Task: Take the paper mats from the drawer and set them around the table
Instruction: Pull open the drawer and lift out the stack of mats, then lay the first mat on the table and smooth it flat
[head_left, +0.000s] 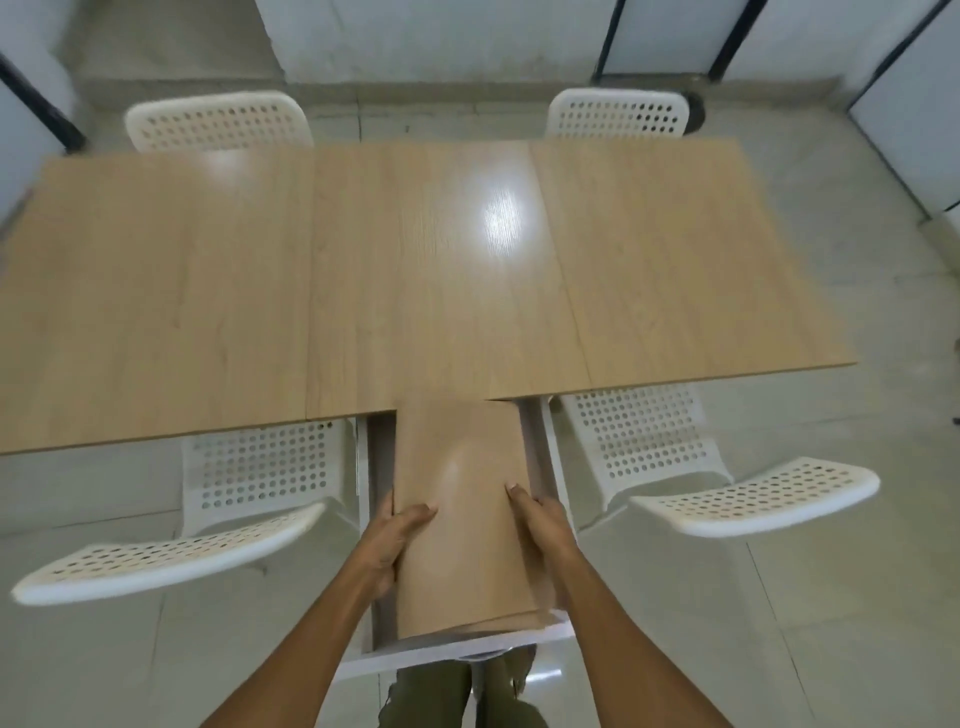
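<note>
The step in hand is the first one: getting the paper mats (462, 525) out of the drawer (457, 656), which stands pulled out from the near edge of the table (208, 291). The mats lie in it as a bowed stack. The left hand (400, 540) and right hand (540, 525) each have a grip on one side of the stack. Next they should probably lift it clear and carry it onto the table, where no mat lies yet.
</note>
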